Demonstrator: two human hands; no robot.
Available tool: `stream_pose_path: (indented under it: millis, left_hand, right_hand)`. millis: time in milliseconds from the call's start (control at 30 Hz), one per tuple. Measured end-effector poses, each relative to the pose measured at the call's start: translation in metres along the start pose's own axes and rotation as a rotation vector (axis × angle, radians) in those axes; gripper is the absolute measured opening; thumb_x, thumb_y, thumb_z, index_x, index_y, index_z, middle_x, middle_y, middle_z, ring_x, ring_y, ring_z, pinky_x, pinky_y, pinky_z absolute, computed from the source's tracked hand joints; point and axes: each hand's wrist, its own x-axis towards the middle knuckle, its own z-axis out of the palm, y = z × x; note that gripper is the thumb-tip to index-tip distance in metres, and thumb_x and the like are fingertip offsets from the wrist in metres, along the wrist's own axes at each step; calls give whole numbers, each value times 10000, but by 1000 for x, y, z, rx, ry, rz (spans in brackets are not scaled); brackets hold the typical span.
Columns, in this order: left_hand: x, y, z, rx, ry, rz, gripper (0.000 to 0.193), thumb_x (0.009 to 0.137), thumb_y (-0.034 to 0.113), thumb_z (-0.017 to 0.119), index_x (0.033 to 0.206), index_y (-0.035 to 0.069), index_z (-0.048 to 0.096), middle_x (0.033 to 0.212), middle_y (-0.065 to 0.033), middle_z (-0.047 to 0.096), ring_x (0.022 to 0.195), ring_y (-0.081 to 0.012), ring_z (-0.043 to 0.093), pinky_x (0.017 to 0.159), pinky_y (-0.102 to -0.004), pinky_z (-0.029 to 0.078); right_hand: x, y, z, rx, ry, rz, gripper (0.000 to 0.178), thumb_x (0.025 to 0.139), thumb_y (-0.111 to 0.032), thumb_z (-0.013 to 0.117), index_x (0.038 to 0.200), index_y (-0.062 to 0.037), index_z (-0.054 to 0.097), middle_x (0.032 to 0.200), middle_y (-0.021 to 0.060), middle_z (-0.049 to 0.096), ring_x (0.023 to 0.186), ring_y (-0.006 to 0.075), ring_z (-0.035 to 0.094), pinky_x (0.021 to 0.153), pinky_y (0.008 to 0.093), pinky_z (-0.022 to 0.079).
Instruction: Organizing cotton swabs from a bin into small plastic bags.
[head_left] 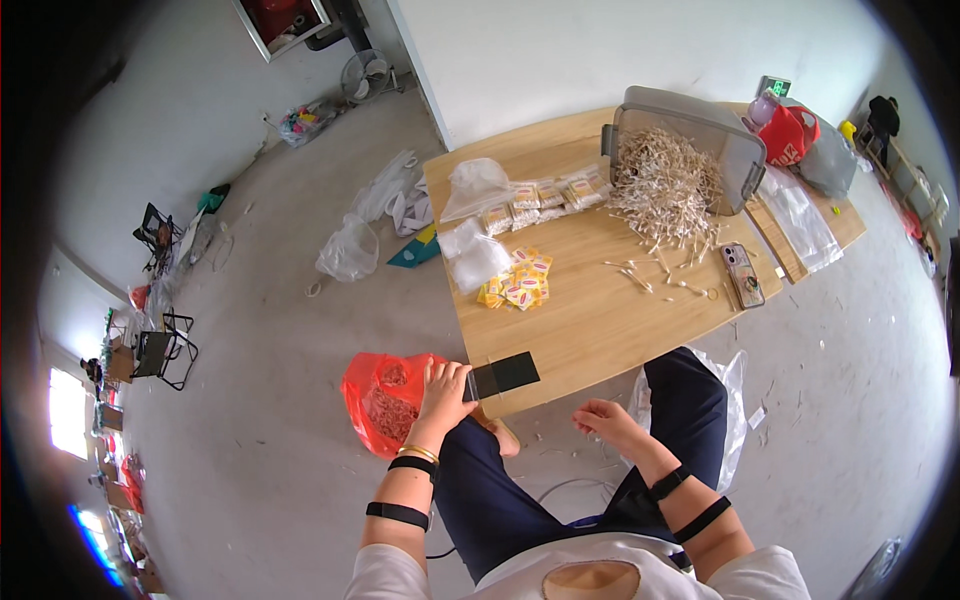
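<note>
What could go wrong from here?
More cotton swabs might slide from the grey bin tipped on its side. The phone lies by the near edge of the table and could be knocked off. The open red plastic bag, beside the left hand, may spill its contents if bumped.

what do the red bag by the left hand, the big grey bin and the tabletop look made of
Red bag: thin, glossy plastic, judging by its creases and slight see-through.
Grey bin: probably rigid plastic, smooth with smoky, translucent walls.
Tabletop: pale wood grain, though wood or laminate is unclear.
</note>
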Motion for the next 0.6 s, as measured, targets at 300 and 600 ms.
stream_pose_path:
  millis: [300,600]
  left_hand:
    - [16,24,0,-47,86,40,709,684,349,874,1283,103,587,1214,-50,588,1246,-253,496,1188,-502,257]
    - [53,102,25,-271,300,112,718,785,307,820,1366,40,493,1400,-151,452,1279,-363,444,1072,-498,370]
  right_hand:
    - [18,21,-3,-10,3,-14,218,978,-224,658,1012,-14,702,871,22,690,818,96,628,739,239,497]
    - [51,-17,-71,-261,430,-242,226,899,-221,704,947,0,717,826,72,724,743,141,657,698,295,521]
